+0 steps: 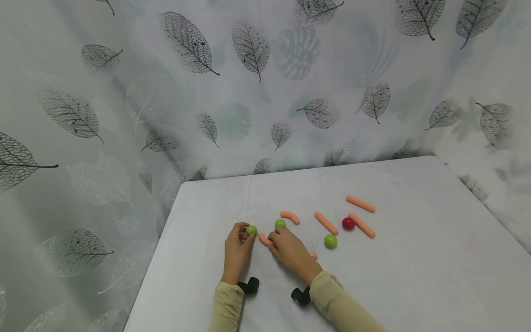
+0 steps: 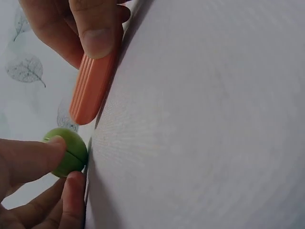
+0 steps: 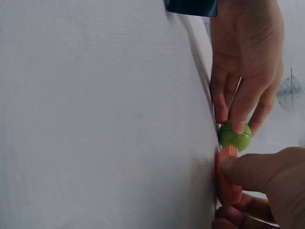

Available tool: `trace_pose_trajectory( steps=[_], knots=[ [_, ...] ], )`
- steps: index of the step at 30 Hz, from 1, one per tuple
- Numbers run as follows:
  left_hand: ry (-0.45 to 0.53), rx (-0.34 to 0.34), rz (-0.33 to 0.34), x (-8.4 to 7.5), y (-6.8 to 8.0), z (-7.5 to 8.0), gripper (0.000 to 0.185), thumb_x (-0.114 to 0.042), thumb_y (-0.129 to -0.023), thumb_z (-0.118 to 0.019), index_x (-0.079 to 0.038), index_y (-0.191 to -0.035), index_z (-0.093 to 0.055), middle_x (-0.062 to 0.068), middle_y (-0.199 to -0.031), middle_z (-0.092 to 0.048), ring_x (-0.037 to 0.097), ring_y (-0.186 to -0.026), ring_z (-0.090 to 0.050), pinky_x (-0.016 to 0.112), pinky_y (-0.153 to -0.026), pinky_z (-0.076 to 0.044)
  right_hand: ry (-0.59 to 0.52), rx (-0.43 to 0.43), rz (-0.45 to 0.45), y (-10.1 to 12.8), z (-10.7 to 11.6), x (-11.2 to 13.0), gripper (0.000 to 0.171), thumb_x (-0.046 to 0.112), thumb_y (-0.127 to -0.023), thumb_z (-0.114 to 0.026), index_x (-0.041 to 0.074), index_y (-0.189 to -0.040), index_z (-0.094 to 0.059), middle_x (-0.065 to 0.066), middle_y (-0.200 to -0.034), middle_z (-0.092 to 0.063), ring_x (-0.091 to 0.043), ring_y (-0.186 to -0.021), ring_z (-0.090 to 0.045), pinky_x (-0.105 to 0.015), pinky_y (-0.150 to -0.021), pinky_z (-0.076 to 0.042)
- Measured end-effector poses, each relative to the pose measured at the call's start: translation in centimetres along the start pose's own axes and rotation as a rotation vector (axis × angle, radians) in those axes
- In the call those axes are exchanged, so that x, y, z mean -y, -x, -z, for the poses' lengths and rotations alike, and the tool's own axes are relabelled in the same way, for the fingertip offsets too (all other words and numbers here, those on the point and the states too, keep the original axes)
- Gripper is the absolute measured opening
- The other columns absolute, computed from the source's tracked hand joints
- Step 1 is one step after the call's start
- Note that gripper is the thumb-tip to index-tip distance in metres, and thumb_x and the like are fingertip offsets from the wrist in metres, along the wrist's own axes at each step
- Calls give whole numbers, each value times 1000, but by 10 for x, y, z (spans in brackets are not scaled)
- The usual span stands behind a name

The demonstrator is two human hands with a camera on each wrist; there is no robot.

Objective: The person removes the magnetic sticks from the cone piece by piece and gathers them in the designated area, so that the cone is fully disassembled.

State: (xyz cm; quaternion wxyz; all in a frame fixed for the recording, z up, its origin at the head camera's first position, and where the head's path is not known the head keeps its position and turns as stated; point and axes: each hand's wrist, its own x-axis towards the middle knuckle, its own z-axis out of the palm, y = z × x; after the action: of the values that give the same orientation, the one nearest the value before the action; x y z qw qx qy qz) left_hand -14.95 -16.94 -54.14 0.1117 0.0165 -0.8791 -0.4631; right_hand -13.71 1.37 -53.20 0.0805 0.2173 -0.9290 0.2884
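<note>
My left hand [image 1: 237,249] pinches a green ball [image 1: 251,230] while, at its three o'clock, my right hand [image 1: 290,251] grips an orange stick [image 1: 264,239].

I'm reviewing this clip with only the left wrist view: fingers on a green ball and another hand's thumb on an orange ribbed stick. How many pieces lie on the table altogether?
Observer: The head view shows more: three straight orange sticks to the right, a curved orange piece, and three more balls.
Operator: What colours are those balls?
Observer: Two green, one just beyond the right hand and one to its right, plus a red ball between two sticks.
Operator: Is the left hand lifting its ball?
Observer: The left hand pinches its green ball low at the white table; whether it touches, I cannot tell.
</note>
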Motion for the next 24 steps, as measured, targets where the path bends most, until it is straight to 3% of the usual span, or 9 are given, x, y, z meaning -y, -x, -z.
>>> trace_pose_trajectory(
  steps=[4, 10, 15, 20, 24],
  knots=[
    [-43, 13, 42, -4, 3, 3, 32, -2, -89, -77, -9, -118, -66, 17, -115, -75, 17, -86, -65, 27, -75, -51, -9, -29, -15, 2, -3, 0, 11, 18, -99, -72, 8, -98, -74, 2, -92, -54, -10, -77, -48, -27, -71, -48],
    [-63, 77, 50, -10, 6, 10, 36, 4, -87, -76, -6, -119, -63, 20, -117, -73, 22, -89, -68, 36, -79, -55, -16, -25, -19, 2, 0, -2, 11, 18, -99, -72, 7, -99, -73, 2, -91, -53, -10, -76, -46, -28, -70, -46],
    [-57, 126, 58, -8, 4, 13, 41, 5, -86, -77, -6, -123, -61, 22, -119, -72, 23, -92, -67, 37, -82, -55, -24, 11, -46, 1, 6, -2, 16, 18, -99, -73, 6, -109, -73, 1, -97, -58, -12, -83, -54, -32, -76, -52],
    [-72, 148, 66, -7, 1, 15, 50, 4, -86, -77, -6, -131, -59, 23, -121, -70, 23, -93, -65, 37, -80, -52, -24, 79, -70, 1, 22, -2, 21, 18, -99, -72, 6, -115, -74, -3, -109, -68, -19, -101, -64, -40, -89, -57],
    [-90, 201, 75, -6, 1, 17, 55, 1, -88, -77, -2, -138, -56, 24, -125, -67, 24, -95, -63, 35, -78, -50, -41, 113, -94, 16, 45, -12, 24, 22, -98, -73, 10, -119, -74, -1, -115, -70, -18, -106, -65, -41, -93, -58]
  ],
)
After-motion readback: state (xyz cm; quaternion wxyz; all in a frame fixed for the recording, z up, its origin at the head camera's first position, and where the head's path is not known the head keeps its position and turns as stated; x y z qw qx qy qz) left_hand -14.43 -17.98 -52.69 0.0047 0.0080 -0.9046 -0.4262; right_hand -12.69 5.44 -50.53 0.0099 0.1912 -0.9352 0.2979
